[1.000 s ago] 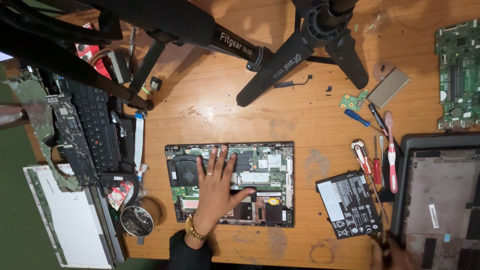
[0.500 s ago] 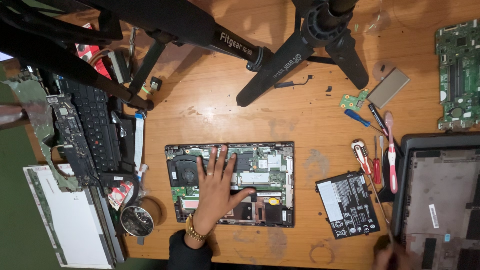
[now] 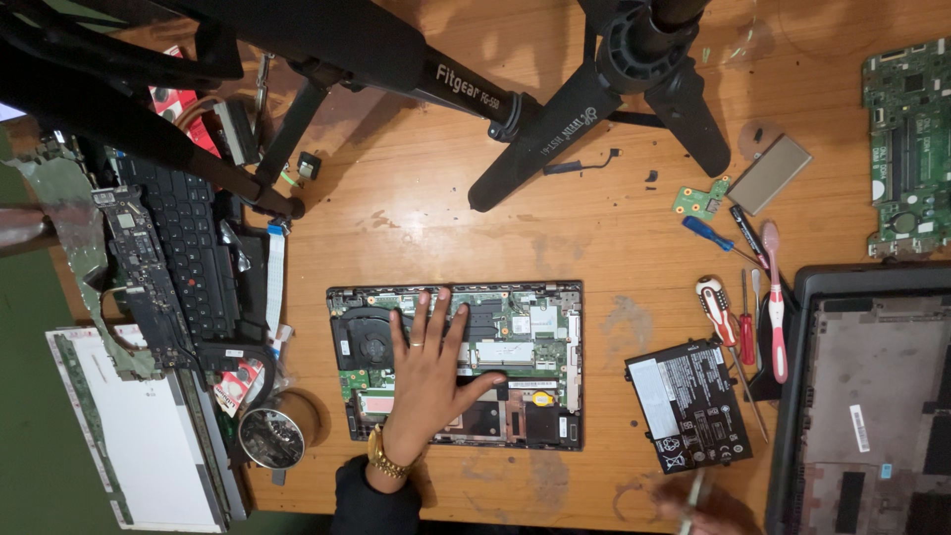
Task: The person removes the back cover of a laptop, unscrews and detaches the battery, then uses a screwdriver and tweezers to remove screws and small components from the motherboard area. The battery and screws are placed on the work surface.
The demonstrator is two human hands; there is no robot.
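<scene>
Left hand lies flat, fingers spread, on the opened laptop; battery already out beside it. Right hand, blurred, grips a thin tool.

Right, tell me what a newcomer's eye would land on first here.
First, the opened laptop base at the middle of the wooden table, its circuitry bare, with the left hand spread flat on it. Next, the black tripod legs crossing the top. Then the black battery pack to the right of the base, beside a row of screwdrivers.
</scene>
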